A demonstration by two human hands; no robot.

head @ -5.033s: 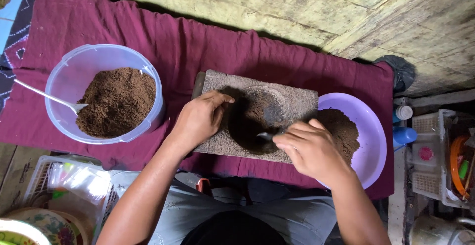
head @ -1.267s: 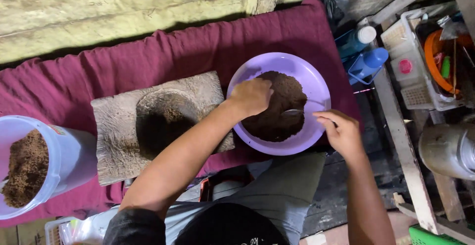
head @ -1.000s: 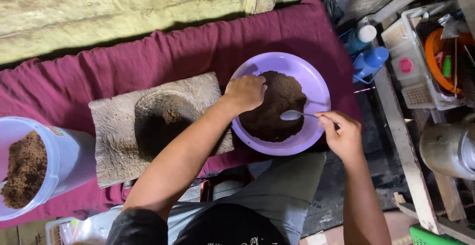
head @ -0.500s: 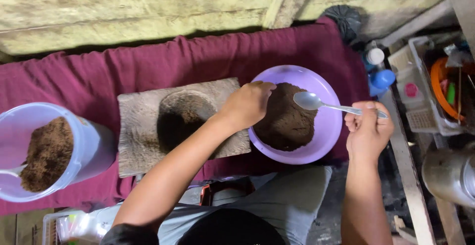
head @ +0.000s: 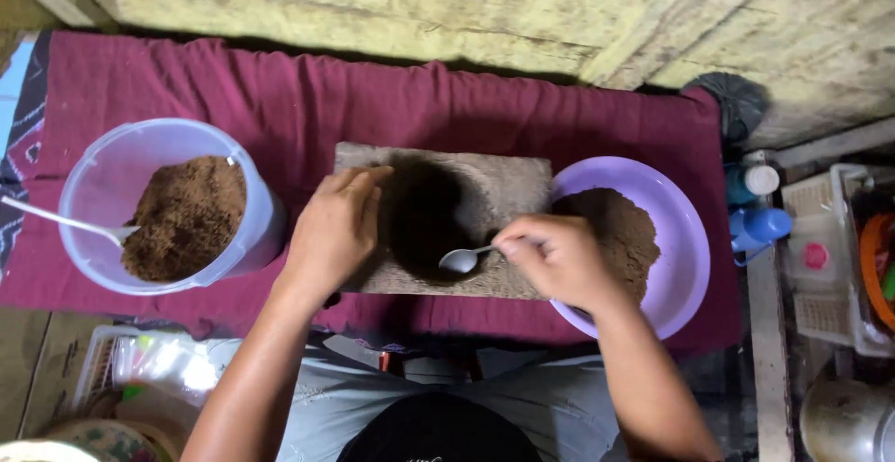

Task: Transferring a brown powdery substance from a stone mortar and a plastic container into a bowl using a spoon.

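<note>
Metal spoon (head: pixel 461 260) sits with its bowl at the lower rim of the dark hollow in the stone slab (head: pixel 508 182), its handle pinched in the right hand (head: pixel 557 259) fingers. Left hand (head: pixel 334 229) lies flat on the slab's left edge, fingers released. Purple bowl (head: pixel 685 248), touching the slab's right end, holds brown powder. Clear tub (head: pixel 93 182), left, holds brown powder and a second spoon (head: pixel 65 222). All rest on maroon cloth (head: pixel 280 98), bare along its far edge.

Maroon cloth (head: pixel 186 80) under everything; clear tub (head: pixel 93 173) of brown powder with white spoon (head: pixel 56 221) left; blue bottles (head: pixel 757 224) far right.
</note>
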